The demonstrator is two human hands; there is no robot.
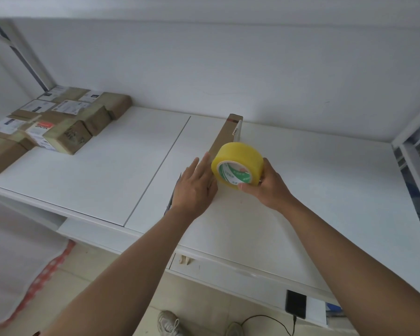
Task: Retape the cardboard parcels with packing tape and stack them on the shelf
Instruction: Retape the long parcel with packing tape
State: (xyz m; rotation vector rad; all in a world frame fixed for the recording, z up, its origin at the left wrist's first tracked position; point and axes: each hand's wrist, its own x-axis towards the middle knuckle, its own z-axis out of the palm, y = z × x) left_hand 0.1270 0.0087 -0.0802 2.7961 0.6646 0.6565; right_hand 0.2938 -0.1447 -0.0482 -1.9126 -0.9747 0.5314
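1. Parcel (224, 137): long, narrow cardboard box, standing on its thin edge on the white shelf (313, 190), running away from the person toward the back wall. A red strip crosses its far end; a white label sits on its right face near that end. Its near end is hidden behind the hands.
2. Tape roll (238, 166): yellow packing tape, core printed green and white, held just at the right side of the parcel's near part, core opening facing the camera.
3. Right hand (269, 187): clamped on the tape roll, thumb along the lower rim, one fingertip showing inside the core.
4. Left hand (195, 187): fingers straight and together, laid flat against the parcel's left side, just beside the roll. Whether it touches the roll cannot be told.
5. Stacked parcels (58, 120): a cluster of taped brown boxes with white labels at the shelf's far left, well apart from the hands.
6. Black phone (295, 303): on a lower ledge at the front right, cable trailing from it.
7. Shoes (167, 323): on the floor below the shelf's edge.
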